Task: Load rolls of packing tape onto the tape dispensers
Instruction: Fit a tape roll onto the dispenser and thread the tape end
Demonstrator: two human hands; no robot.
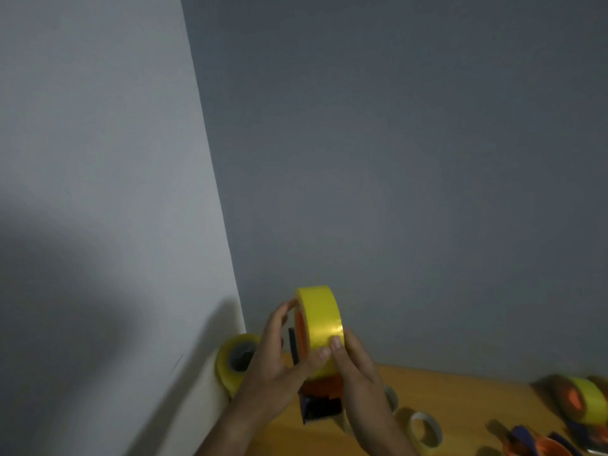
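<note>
A yellow roll of packing tape [320,319] stands on edge on an orange and dark blue tape dispenser [320,401], held up above the wooden table [460,399]. My left hand [279,360] grips the roll's left side, thumb on the tape face and fingers reaching over the orange hub. My right hand [353,366] holds the roll from the right, thumb pressed on the tape face beside the left thumb. The dispenser's lower part is partly hidden by my hands.
A second yellowish roll [235,358] sits at the table's left end against the white wall. A small pale roll [424,429] lies on the table. At the right edge are a loaded dispenser [584,403] and another orange and blue dispenser [539,442]. Grey wall behind.
</note>
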